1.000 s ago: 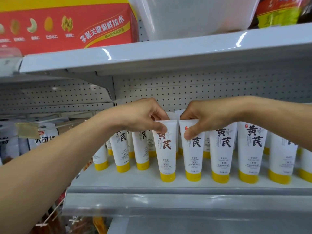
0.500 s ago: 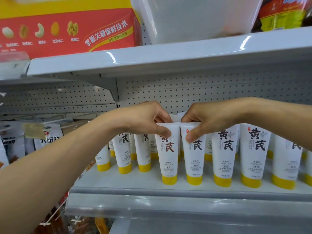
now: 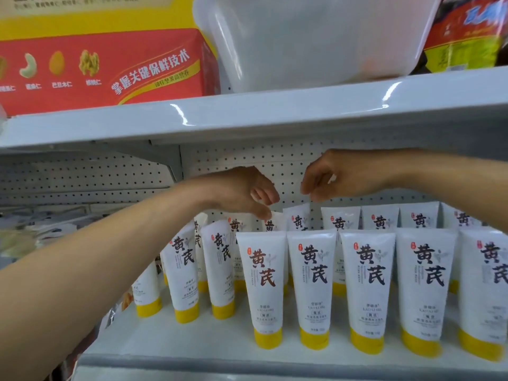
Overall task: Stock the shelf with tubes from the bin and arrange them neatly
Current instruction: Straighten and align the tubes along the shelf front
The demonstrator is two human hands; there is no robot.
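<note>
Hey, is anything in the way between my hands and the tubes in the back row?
Nothing visible. Both hands hover above the front row of tubes, so it does not block them. The left hand is at the top of a back-row tube; the right hand hangs above the neighbouring tube.

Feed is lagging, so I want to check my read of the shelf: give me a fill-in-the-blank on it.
The tubes stand on their ____ caps.
The translucent bin sits on the upper shelf, ____ the tubes.
The red box stands to the ____ of the bin.
The right hand holds ____.
Missing words: yellow; above; left; nothing.
</note>
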